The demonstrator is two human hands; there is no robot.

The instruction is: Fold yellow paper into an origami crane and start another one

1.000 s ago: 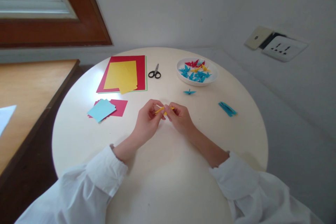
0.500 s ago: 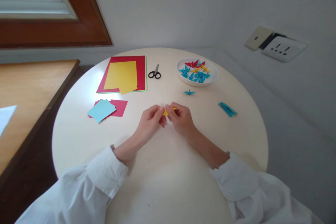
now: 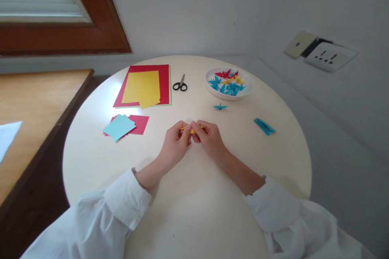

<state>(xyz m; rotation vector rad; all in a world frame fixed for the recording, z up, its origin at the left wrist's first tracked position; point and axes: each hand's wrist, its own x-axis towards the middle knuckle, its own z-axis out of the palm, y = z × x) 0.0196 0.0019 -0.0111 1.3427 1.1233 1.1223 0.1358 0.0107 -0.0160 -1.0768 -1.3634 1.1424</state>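
My left hand (image 3: 175,144) and my right hand (image 3: 209,138) meet over the middle of the round cream table (image 3: 188,210). Both pinch a small folded piece of yellow paper (image 3: 191,129) between fingertips, and most of it is hidden by the fingers. A single blue paper crane (image 3: 219,107) lies just beyond my right hand. Further back, a white plate (image 3: 243,91) holds several folded cranes in blue, red and yellow.
Large red and yellow sheets (image 3: 142,85) lie at the back left, black scissors (image 3: 180,84) beside them. Small light-blue and red squares (image 3: 123,126) sit left of my hands. A blue folded piece (image 3: 263,126) lies at the right. A wooden ledge (image 3: 33,105) borders the table's left.
My fingers have closed tighter on the yellow paper, pressing it flatter, and both hands have drawn together. Nothing else on the table has moved.
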